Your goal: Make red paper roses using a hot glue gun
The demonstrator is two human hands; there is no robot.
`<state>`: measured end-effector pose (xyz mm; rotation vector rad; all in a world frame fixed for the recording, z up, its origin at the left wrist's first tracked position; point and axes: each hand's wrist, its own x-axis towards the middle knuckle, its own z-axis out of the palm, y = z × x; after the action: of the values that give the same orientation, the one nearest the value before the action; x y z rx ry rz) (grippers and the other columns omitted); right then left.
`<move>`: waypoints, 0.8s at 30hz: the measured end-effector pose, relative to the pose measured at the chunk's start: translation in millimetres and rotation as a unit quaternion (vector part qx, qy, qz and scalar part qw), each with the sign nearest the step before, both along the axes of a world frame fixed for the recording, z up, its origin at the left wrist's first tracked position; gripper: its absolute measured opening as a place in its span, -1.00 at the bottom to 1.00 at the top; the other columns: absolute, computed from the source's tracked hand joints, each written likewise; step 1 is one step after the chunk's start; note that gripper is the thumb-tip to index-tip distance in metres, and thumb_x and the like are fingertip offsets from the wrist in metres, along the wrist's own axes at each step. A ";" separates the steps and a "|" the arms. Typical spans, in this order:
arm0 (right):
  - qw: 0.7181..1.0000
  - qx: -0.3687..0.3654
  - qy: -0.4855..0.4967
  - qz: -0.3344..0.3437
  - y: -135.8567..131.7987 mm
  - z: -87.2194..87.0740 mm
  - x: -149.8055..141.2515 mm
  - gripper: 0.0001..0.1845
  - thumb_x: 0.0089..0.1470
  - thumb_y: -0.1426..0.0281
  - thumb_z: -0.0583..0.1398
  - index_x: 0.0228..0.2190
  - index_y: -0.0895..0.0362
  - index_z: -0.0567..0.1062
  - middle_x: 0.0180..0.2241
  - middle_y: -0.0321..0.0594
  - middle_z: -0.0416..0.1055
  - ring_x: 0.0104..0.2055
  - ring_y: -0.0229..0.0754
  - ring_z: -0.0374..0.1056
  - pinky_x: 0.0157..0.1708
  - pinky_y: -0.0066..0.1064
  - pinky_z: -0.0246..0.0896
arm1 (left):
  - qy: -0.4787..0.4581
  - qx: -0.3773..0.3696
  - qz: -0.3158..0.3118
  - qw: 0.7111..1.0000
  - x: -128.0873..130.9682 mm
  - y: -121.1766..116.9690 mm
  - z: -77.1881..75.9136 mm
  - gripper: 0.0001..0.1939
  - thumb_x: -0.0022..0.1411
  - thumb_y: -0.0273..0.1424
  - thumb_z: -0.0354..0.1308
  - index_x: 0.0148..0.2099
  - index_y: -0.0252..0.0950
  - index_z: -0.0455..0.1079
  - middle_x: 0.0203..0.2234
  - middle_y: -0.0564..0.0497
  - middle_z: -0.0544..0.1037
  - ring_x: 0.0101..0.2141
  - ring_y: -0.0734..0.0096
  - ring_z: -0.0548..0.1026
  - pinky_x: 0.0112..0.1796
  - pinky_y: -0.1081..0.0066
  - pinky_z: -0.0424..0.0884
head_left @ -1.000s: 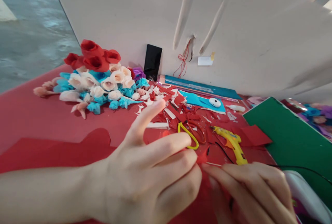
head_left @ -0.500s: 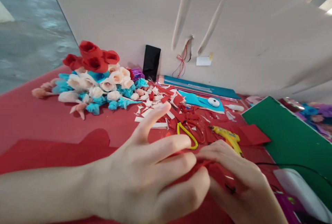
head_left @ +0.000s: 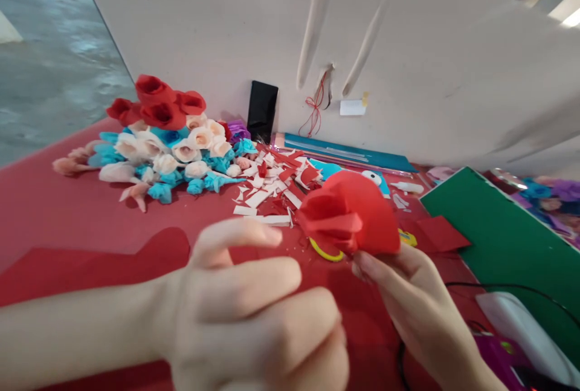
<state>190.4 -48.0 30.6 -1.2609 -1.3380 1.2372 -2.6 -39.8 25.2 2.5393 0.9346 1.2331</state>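
A red paper flower (head_left: 351,216), with curled inner petals and a wide outer petal on its right, is pinched at its base by my right hand (head_left: 421,306). My left hand (head_left: 254,312) hovers to the left and nearer to me, apart from the flower. Its fingers are curled in, the forefinger bent loosely over the top; whatever they may hold is hidden. Behind the flower, yellow scissor handles (head_left: 327,251) show in part. A bit of the yellow glue gun (head_left: 408,237) peeks out above my right fingers.
Finished paper flowers (head_left: 185,149) in red, white and blue lie piled at the left. Paper scraps (head_left: 267,188) spread beside them. A black phone (head_left: 263,110) leans on the white board. Red sheets (head_left: 113,264) lie at left; a green board (head_left: 507,234) stands at right.
The red flower has come up into view in my right hand, turned with its petals showing. My left hand has drawn away to the left, and its raised finger has curled down.
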 end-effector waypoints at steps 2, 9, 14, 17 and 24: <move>0.998 -0.029 0.045 -0.018 -2.2 -2.2 0.4 -0.89 -0.07 0.33 0.24 -0.44 0.11 0.49 -0.55 -0.32 0.37 -0.52 -0.32 0.24 -0.52 -0.53 0.18 | -0.009 -0.018 -0.013 1.000 3.1 3.3 -0.7 -0.83 0.10 -0.27 0.11 -0.22 -0.12 0.39 -0.43 0.10 0.53 -0.25 0.33 0.46 -0.05 0.15 0.33; 0.993 -0.084 0.083 0.015 -12.5 -4.3 -9.9 -0.84 -0.08 0.31 0.26 -0.47 0.16 0.47 -0.60 -0.33 0.32 -0.55 -0.36 0.20 -0.54 -0.54 0.15 | -0.064 -0.095 -0.065 0.991 6.9 20.7 -1.4 -0.78 0.06 -0.32 0.17 -0.19 -0.20 0.38 -0.37 0.06 0.53 -0.28 0.35 0.48 -0.19 0.32 0.41; 0.992 -0.080 0.092 0.014 -13.3 -1.3 -18.2 -0.84 -0.12 0.32 0.28 -0.50 0.16 0.48 -0.63 -0.34 0.34 -0.61 -0.38 0.20 -0.59 -0.56 0.16 | -0.128 -0.165 -0.120 0.971 7.6 19.1 -3.8 -0.77 0.03 -0.48 0.21 -0.21 -0.22 0.34 -0.28 0.13 0.52 -0.32 0.53 0.47 -0.23 0.53 0.40; 0.993 -0.083 0.088 0.014 -13.9 -0.3 -18.8 -0.84 -0.13 0.32 0.28 -0.51 0.16 0.47 -0.64 -0.35 0.34 -0.61 -0.36 0.22 -0.58 -0.54 0.21 | -0.151 -0.239 -0.139 0.949 8.8 17.4 -1.3 -0.80 0.05 -0.50 0.20 -0.22 -0.22 0.36 -0.22 0.14 0.52 -0.29 0.53 0.47 -0.20 0.54 0.39; 0.992 -0.083 0.096 0.013 -14.6 -1.9 -20.0 -0.80 -0.14 0.31 0.29 -0.46 0.18 0.47 -0.48 -0.24 0.44 -0.59 -0.35 0.28 -0.57 -0.52 0.29 | -0.193 -0.420 -0.172 0.870 10.0 14.8 -2.8 -0.88 0.08 -0.44 0.17 -0.26 -0.26 0.40 -0.27 0.09 0.54 -0.23 0.41 0.49 -0.19 0.47 0.42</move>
<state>170.3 -62.6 28.6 -1.2067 -1.1342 1.4735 7.3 -24.9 22.5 1.6005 0.6679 0.8901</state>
